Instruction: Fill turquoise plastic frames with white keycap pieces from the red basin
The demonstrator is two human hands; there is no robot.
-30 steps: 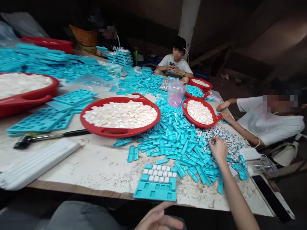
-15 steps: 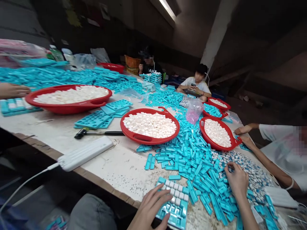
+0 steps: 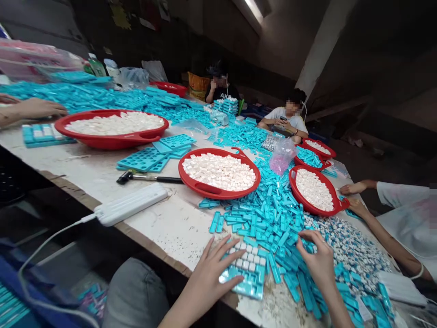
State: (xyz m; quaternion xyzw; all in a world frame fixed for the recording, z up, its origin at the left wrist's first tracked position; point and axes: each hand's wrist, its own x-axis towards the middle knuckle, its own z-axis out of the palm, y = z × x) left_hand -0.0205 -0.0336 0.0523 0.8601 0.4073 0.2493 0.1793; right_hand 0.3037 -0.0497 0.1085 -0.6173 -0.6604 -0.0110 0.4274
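My left hand (image 3: pixel 213 273) lies with spread fingers over the left side of a turquoise tray (image 3: pixel 251 289). Small white square caps (image 3: pixel 251 257) fill the tray's far rows, while its near sockets show bare. To the right, my right hand (image 3: pixel 317 259) hovers above a heap of turquoise strips (image 3: pixel 259 218), thumb and forefinger brought together in a pinch. Whatever is between those fingertips is too small to make out. Beside this hand spreads a pile of tiny white and blue pieces (image 3: pixel 351 250).
Red basins of white caps stand beyond, one in the middle (image 3: pixel 218 193), one left (image 3: pixel 112 142) and one right (image 3: pixel 336 207). A hammer (image 3: pixel 150 177) and a white power strip (image 3: pixel 131 205) lie on the left. Co-workers' hands (image 3: pixel 37 109) show at both sides; others sit at the back.
My right hand has come left from the tiny pieces towards the tray, still pinched. The left hand's fingers have spread wider over the tray. The whole view has shifted a little.
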